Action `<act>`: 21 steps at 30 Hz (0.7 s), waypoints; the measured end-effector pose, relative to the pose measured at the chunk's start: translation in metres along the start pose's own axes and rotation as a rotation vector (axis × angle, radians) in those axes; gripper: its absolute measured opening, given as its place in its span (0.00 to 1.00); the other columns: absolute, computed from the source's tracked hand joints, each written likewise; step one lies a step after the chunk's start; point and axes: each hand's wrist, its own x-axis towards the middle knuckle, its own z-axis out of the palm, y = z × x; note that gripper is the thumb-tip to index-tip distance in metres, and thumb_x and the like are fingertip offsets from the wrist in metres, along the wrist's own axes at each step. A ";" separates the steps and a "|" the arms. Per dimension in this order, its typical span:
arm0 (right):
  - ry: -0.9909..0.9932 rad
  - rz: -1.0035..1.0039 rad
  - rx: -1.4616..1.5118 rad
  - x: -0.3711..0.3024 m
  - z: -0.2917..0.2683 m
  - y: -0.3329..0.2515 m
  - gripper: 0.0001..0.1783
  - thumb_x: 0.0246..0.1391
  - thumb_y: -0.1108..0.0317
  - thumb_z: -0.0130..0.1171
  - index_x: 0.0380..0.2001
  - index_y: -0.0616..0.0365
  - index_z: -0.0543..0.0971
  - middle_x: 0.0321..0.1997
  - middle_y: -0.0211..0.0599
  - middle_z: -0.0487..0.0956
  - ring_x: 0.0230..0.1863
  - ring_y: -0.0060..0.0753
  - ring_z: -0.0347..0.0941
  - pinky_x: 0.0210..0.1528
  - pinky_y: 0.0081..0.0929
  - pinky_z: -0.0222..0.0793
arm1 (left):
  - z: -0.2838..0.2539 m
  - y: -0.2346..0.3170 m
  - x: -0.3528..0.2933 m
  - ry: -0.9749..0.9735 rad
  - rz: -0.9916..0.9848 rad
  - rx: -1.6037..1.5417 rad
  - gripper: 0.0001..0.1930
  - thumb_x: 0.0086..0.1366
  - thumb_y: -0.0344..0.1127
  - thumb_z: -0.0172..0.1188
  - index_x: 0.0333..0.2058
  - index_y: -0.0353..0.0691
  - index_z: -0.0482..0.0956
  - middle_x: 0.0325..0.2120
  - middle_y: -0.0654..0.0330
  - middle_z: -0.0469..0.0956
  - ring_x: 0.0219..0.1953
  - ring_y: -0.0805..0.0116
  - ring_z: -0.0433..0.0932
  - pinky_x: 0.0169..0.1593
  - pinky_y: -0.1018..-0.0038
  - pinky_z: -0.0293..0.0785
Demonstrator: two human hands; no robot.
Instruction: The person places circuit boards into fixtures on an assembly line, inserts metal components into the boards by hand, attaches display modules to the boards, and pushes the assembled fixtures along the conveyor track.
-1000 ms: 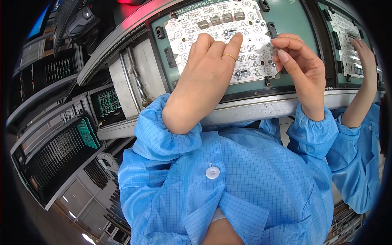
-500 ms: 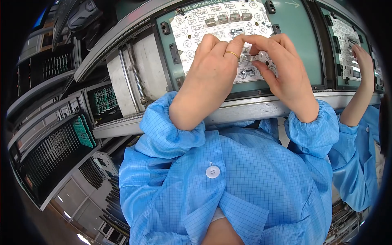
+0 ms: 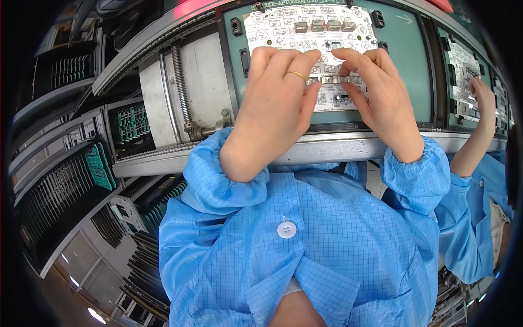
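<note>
A white circuit board lies in a green carrier plate in front of me, bearing several box-shaped components along its far part. Over its left near side is my left hand, wearing a ring, with thumb and index apart and nothing visible between them. My right hand has its thumb and a finger closed around a small silver-grey component low over the board's near half. Fingertips partly cover that piece. Other small parts sit in a row beside it.
A metal conveyor rail runs along the near side. To the left are a lead screw and racks holding green boards. At right, a co-worker's hand reaches over another white board.
My hands have moved apart: the left fingertips no longer meet the right ones, and the left thumb now shows. In the picture, board and carrier sit slightly farther right.
</note>
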 end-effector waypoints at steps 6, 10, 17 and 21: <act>-0.008 -0.003 0.024 0.004 -0.027 0.003 0.31 0.47 0.83 0.64 0.58 0.58 0.74 0.42 0.35 0.79 0.44 0.37 0.72 0.46 0.32 0.68 | -0.025 -0.015 -0.020 0.105 -0.102 0.056 0.18 0.61 0.24 0.64 0.51 0.38 0.79 0.44 0.52 0.80 0.48 0.53 0.73 0.54 0.67 0.70; 0.055 0.030 -0.096 0.033 -0.061 0.000 0.23 0.48 0.80 0.65 0.51 0.59 0.78 0.40 0.39 0.80 0.45 0.43 0.73 0.49 0.35 0.71 | -0.034 -0.042 -0.045 0.220 -0.166 0.064 0.16 0.62 0.23 0.61 0.49 0.36 0.79 0.46 0.50 0.78 0.47 0.50 0.73 0.52 0.63 0.71; 0.131 -0.242 -0.260 0.125 -0.065 0.043 0.17 0.55 0.74 0.65 0.48 0.60 0.77 0.42 0.39 0.80 0.46 0.41 0.75 0.48 0.36 0.72 | -0.032 -0.057 -0.065 0.506 -0.465 -0.240 0.14 0.63 0.18 0.54 0.45 0.36 0.78 0.48 0.56 0.76 0.44 0.67 0.73 0.42 0.75 0.67; 0.095 -0.259 -0.306 0.158 -0.045 0.047 0.18 0.55 0.70 0.66 0.49 0.58 0.77 0.41 0.39 0.79 0.44 0.43 0.76 0.44 0.38 0.73 | -0.035 -0.061 -0.069 0.519 -0.483 -0.262 0.13 0.63 0.18 0.54 0.44 0.37 0.78 0.48 0.56 0.76 0.45 0.68 0.73 0.43 0.75 0.67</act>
